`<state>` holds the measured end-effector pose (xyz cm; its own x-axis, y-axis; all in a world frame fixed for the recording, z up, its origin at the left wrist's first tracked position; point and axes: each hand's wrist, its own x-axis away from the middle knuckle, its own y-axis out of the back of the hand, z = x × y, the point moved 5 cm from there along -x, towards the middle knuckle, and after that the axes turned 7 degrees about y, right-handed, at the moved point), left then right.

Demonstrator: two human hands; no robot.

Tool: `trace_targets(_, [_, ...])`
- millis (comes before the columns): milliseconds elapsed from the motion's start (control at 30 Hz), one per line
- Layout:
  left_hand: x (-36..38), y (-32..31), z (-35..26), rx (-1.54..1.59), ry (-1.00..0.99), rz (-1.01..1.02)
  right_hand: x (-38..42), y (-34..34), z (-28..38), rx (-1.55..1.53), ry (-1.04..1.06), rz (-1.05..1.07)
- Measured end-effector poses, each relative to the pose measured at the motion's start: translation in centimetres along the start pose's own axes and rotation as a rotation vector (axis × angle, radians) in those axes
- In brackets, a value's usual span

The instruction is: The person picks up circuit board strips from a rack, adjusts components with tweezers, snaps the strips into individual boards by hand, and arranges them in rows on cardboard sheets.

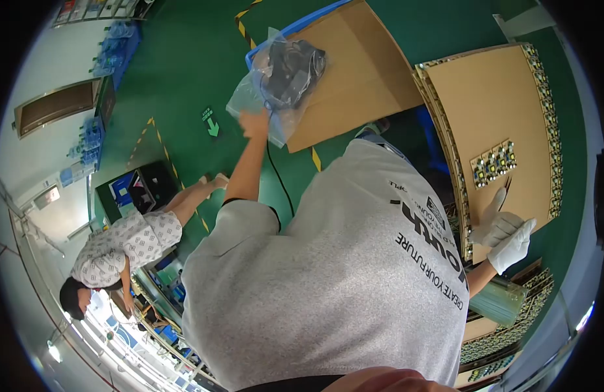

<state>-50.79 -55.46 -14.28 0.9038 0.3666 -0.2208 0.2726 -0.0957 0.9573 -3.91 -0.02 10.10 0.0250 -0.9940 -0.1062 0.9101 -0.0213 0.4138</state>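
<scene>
My left hand [254, 124], bare, has its fingers closed at the near edge of a clear plastic bag [250, 88]. Inside the bag a dark grey bundle [292, 72] shows through, and the bag overlaps a brown cardboard sheet [354, 78]. On the other side, my right hand [513, 249] wears a white glove, its fingers around the edge of a second, greyer glove [494, 224]. Both gloves are over a cardboard-topped stack [491, 85]. Just beyond them lies a small panel of circuit boards [493, 164], with a thin dark tool [508, 184] beside it.
More circuit boards [540, 98] line the stack's edges. A roll of clear greenish wrap [501, 300] stands close to my right forearm. A black cord [282, 179] hangs over the green floor. Another person [129, 245] bends over a bench at the left.
</scene>
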Motion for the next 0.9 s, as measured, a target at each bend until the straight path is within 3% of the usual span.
trace_targets(67, [-3.5, -1.1, 6.4, -0.044, 0.69, 0.231, 0.0, -0.7, 2.8, 0.127, 0.04, -0.036])
trace_targets(133, [-2.8, -2.8, 9.4, 0.313, 1.04, 0.513, -0.2, -0.5, 3.1, 0.222, 0.036, -0.107])
trace_targets(167, [-2.9, -11.2, 18.0, 0.306, 1.007, 0.547, -1.5, -0.2, 2.5, 0.14, 0.136, -0.138])
trace_targets(200, [-2.9, -16.4, 17.3, 0.552, 1.075, 0.767, -1.7, -0.4, 2.8, 0.063, 0.24, -0.162])
trace_targets(233, [-2.6, -19.7, 18.2, 0.524, 1.064, 0.798, -1.7, -0.2, 2.5, 0.097, 0.232, -0.181])
trace_targets(333, [1.9, -12.9, 7.9, 0.791, 1.381, 0.983, -2.8, -1.1, 4.0, 0.219, 0.264, -0.143])
trace_targets(367, [1.6, -16.3, 8.8, 0.803, 1.378, 0.998, -3.3, -1.2, 4.4, 0.217, 0.277, -0.155])
trace_targets(467, [-3.9, -23.9, 12.3, 0.608, 1.041, 0.88, -3.8, -1.7, 3.6, 0.176, 0.239, -0.126])
trace_targets(500, [-3.4, -22.5, 10.5, 0.617, 1.04, 0.88, -4.0, -1.7, 2.8, 0.171, 0.244, -0.128])
trace_targets(600, [-5.5, -14.2, -1.0, 0.37, 0.133, 0.507, -3.7, -1.9, 0.3, 0.062, 0.212, -0.096])
trace_targets(633, [-6.1, -11.0, -4.7, 0.382, 0.114, 0.51, -3.6, -1.9, 0.3, 0.058, 0.213, -0.118])
trace_targets(700, [-5.9, -5.2, -10.2, 0.802, 0.514, 0.664, -2.7, -2.2, 0.7, 0.124, 0.18, -0.137])
trace_targets(767, [-6.1, -1.6, -15.6, 1.09, 0.526, 0.875, -2.6, -0.8, -0.1, 0.155, 0.161, -0.178])
trace_targets(833, [-5.4, 6.8, -23.3, 1.11, 0.386, 0.82, -2.5, 0.2, -0.8, 0.157, 0.115, -0.179])
trace_targets(900, [-7.0, 9.9, -27.7, 1.151, 0.23, 1.013, -2.1, 1.0, -1.1, 0.137, 0.093, -0.207])
